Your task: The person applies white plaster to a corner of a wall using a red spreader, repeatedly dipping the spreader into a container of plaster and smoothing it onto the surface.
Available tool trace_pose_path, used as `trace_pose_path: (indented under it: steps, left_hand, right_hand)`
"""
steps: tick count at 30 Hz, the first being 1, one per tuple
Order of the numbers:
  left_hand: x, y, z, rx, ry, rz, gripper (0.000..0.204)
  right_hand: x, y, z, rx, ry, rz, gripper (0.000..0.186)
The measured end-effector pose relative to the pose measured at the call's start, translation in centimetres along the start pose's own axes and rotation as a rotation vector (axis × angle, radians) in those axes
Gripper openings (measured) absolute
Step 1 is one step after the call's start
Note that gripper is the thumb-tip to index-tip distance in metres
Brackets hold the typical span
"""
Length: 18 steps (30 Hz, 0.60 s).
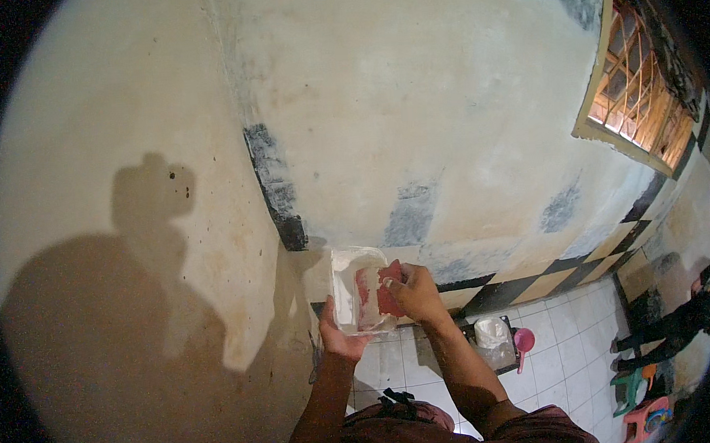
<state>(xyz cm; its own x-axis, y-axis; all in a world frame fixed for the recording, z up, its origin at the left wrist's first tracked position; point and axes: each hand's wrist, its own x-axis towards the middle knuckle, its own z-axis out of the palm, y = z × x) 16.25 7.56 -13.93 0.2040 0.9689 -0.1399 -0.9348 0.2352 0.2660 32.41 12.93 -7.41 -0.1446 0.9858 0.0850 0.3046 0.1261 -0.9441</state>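
Observation:
A white plastic tub (342,289), smeared inside with white paste, is held up in front of the wall. My left hand (342,338) supports it from the lower left, with the fingers partly hidden beneath. A flat red putty spreader (388,299), coated with pale paste across its middle, lies over the tub's opening. My right hand (419,299) pinches the spreader's right side between thumb and fingers.
White filler patches cover the wall (429,99) ahead, over black and cream squares. A barred window (638,82) is at upper right. On the tiled floor sit a white bag (493,334), a pink dipper (523,341) and green (628,392) and pink stools (645,419). Another person (676,326) stands far right.

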Motion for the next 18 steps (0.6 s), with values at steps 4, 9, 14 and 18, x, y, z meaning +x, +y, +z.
trace_pose_path:
  steps: [4,9,14,18]
  left_hand:
    - [0.9,-0.2,-0.3,-0.03,0.015,0.0,0.059]
    - [0.5,-0.3,0.0,0.084,-0.016,0.045,0.057]
    - [0.1,0.0,-1.2,0.099,0.031,0.045,0.056]
    - [-0.8,0.4,-0.5,0.139,0.097,0.061,0.053]
  right_hand:
    - [0.2,-0.9,0.8,0.051,-0.049,0.004,0.026]
    - [0.3,-1.0,1.9,0.268,-0.056,0.196,0.024]
    - [0.6,-0.8,3.1,0.35,-0.083,0.192,0.023]
    - [0.3,-0.7,3.4,0.425,-0.072,0.178,0.023]
